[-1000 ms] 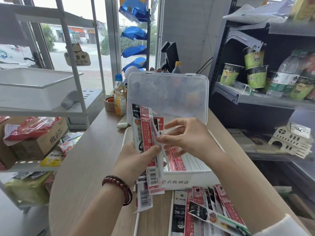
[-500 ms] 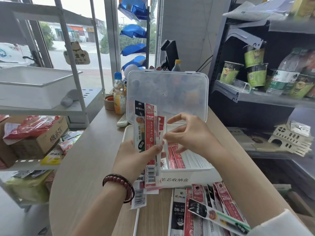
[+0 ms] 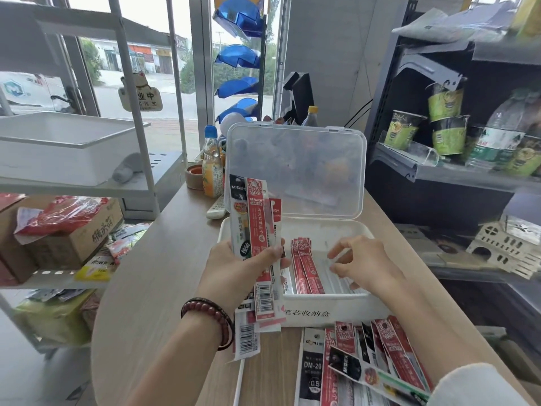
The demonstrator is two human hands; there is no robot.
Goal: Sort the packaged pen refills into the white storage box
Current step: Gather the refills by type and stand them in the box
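Sorting in progress. Left hand [image 3: 243, 268] grips a fan [image 3: 257, 230] of refill packs, held upright over the box [image 3: 336, 312] at its near-left corner, with the barcode ends hanging below its front wall. Right hand [image 3: 360, 259] is down inside the box, just right of the red packs [image 3: 307, 265] already lying there. Its fingers are loosely curled over pale packs [image 3: 336, 279]; can't tell if they pinch one or only touch. Lid [image 3: 295, 171] stands open behind the box. Loose packs [image 3: 366, 361] are on the worktop [image 3: 164, 273] in front of the box.

My read: a pack is being seated in the row right of the reds. To do it well:
- lay each pack flat, long axis parallel to the reds, same type together
- square the ends against the box's near wall so the row doesn't skew
- take one pack at a time off the fan's right edge and keep the left thumb clamped, because glossy sleeves slide
- risk: the fan slips and drops onto the reds, so don't loosen the grip mid-reach

Plenty left: the fan plus the loose packs in front of the box
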